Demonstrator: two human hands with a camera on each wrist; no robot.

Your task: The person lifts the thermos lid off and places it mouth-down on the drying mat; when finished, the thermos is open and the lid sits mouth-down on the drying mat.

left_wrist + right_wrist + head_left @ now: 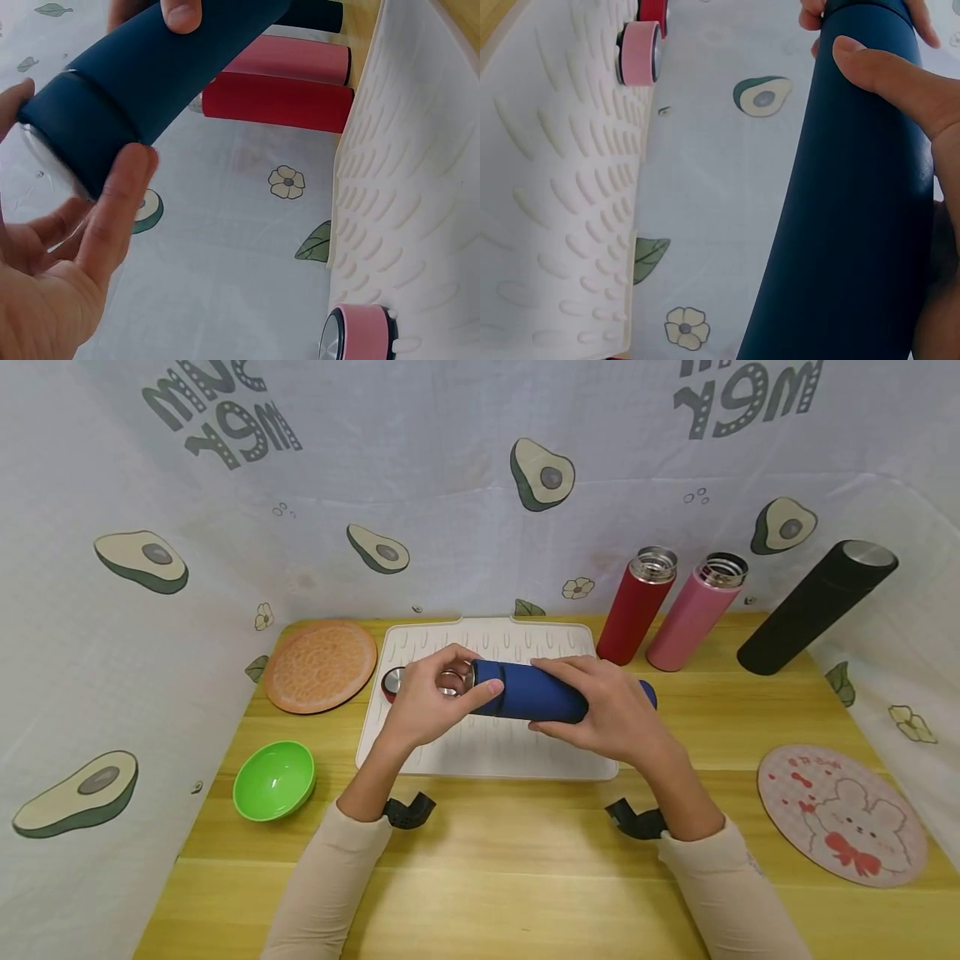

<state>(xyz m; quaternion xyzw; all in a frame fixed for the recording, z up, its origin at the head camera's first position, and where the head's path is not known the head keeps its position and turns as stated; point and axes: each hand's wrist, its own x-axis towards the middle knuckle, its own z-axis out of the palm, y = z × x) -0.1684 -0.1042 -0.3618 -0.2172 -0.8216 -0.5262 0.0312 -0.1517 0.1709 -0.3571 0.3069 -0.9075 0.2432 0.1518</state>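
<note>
A dark blue thermos flask [551, 693] is held tilted sideways above the white drying mat [495, 756]. My right hand [615, 706] grips its body, the thumb lying along the side. At the flask's left end, my left hand [429, 700] pinches the blue lid [487, 672] between thumb and fingers. A dark seam marks where lid and body meet. Below the left hand, a pink lid [365, 330] rests on the mat, mostly hidden in the head view. Beside it lies a red lid [392, 683].
An open red flask [636, 614], an open pink flask [693, 618] and a black flask [813, 606] stand at the back right. Left of the mat are an orange round pad [321, 667] and a green bowl [274, 781]. A rabbit-patterned round pad [843, 814] lies at the right.
</note>
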